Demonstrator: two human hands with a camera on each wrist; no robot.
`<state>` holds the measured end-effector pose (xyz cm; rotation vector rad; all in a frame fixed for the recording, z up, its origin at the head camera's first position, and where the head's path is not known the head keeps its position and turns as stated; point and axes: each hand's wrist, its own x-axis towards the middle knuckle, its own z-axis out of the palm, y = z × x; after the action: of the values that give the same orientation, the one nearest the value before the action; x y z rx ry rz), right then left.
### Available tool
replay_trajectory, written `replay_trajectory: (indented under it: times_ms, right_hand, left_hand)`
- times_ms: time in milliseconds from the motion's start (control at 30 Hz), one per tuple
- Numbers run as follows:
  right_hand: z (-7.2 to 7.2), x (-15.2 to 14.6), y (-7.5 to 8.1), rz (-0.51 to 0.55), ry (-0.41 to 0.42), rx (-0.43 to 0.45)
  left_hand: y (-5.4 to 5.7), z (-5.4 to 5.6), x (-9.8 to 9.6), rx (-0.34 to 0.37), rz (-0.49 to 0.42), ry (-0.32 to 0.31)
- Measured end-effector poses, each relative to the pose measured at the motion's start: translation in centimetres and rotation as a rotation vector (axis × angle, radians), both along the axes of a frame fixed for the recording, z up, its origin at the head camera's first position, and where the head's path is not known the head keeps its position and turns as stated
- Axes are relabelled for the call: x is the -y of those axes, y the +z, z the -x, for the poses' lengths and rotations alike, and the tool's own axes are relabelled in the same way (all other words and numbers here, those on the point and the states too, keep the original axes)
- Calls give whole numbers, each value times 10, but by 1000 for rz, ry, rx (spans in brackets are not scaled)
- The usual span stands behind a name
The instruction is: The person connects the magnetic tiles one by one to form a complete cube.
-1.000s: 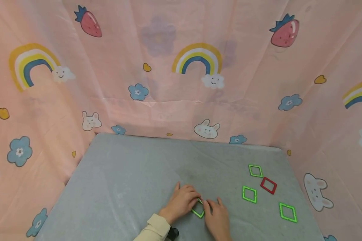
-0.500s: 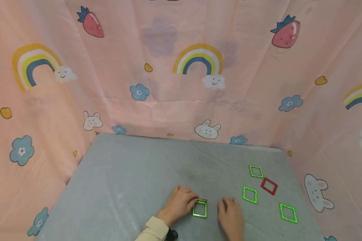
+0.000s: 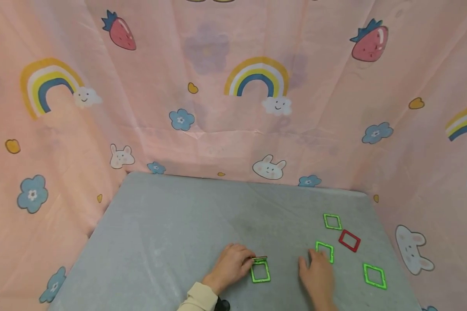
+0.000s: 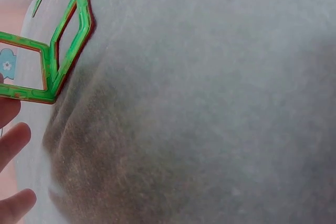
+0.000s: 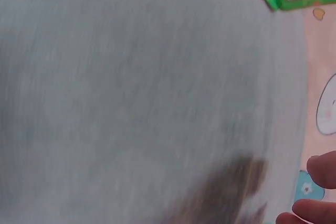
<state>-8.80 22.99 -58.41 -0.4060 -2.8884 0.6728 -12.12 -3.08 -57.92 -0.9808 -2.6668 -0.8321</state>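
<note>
My left hand (image 3: 228,267) pinches an open-centred green magnetic tile (image 4: 26,97) by its side, holding it upright. Along its bottom edge it meets a second green magnetic tile (image 3: 261,282), which lies flat on the table. From the head the upright one shows nearly edge-on. My right hand (image 3: 318,276) is farther right, fingers loosely bent with nothing in them. Its fingertips overlap the near part of another flat green tile (image 3: 332,255) in the head view. In the right wrist view, its fingers (image 5: 320,169) show at the lower right, the joined tiles (image 5: 307,2) at the top.
Grey cloth covers the table (image 3: 171,224). On its right side lie a red tile (image 3: 349,241), a green tile (image 3: 332,221) behind it and another green tile (image 3: 375,276) nearer the right edge. A pink patterned curtain (image 3: 206,151) surrounds the back and sides.
My right hand has let go of the joined tiles and moved right to the loose green tile. The flat joined tile has turned squarer to view. My left hand stays at the upright tile.
</note>
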Motion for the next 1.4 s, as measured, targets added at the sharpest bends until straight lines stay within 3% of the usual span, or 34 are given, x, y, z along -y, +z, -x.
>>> replay_trajectory:
  times_ms: [300, 567, 900, 1100, 1400]
  right_hand:
    - [1, -22, -7, -31, -44, -86]
    - [5, -41, -10, -46, -133, -62]
    - [13, -47, -11, -19, -244, 189]
    - [12, -44, -10, 6, -273, 215]
    - [17, -42, -12, 4, -273, 246]
  left_hand:
    - [2, -2, -1, 7, -9, -1]
    - [4, -6, 0, 62, -19, -6]
    - [-1, -13, -2, 31, -12, 0]
    - [-4, -20, -4, -20, -36, -2]
    - [-4, -27, -5, -69, -59, 50]
